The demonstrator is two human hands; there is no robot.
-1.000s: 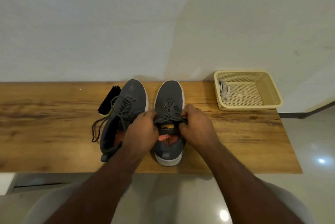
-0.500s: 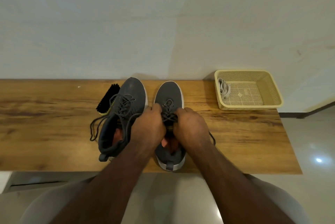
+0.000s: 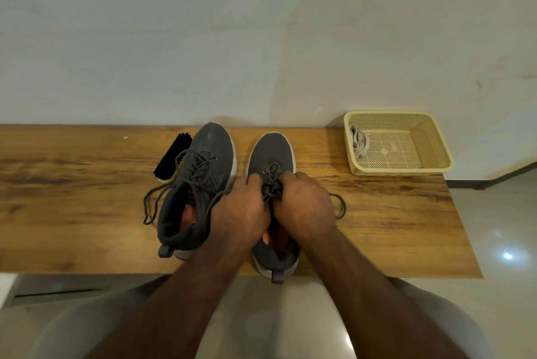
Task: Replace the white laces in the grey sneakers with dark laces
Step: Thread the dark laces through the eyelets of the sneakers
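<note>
**Q:** What were the hands holding?

**A:** Both hands were curled over the tongue of the right-hand grey knit sneaker with a white sole (image 3: 271, 155). The left hand (image 3: 242, 209) and the right hand (image 3: 303, 207) each pinched part of the dark grey lace (image 3: 273, 184) threaded through that sneaker's eyelets, fingertips meeting over the bunched lace. A loose loop of the same lace trailed out just to the right of the right hand.

**Q:** Where did that sneaker sit?

**A:** On the long wooden bench top (image 3: 72, 198), toe pointing at the wall, heel at the near edge with its pull tab hanging over.

**Q:** And the other sneaker?

**A:** The second grey knit sneaker (image 3: 212, 152) stood just left of the held one, tipped toward it. It already carried a dark lace, whose loose ends fell in long loops to its left.

**Q:** Anything else near the held sneaker?

**A:** A black-bristled shoe brush with a yellow back (image 3: 173, 156) lay beyond the second sneaker, touching its far left side. Well to the right of the held sneaker, a pale yellow perforated plastic basket (image 3: 436, 143) stood by the wall, with a bundle of white laces (image 3: 359, 140) in its left end.
</note>
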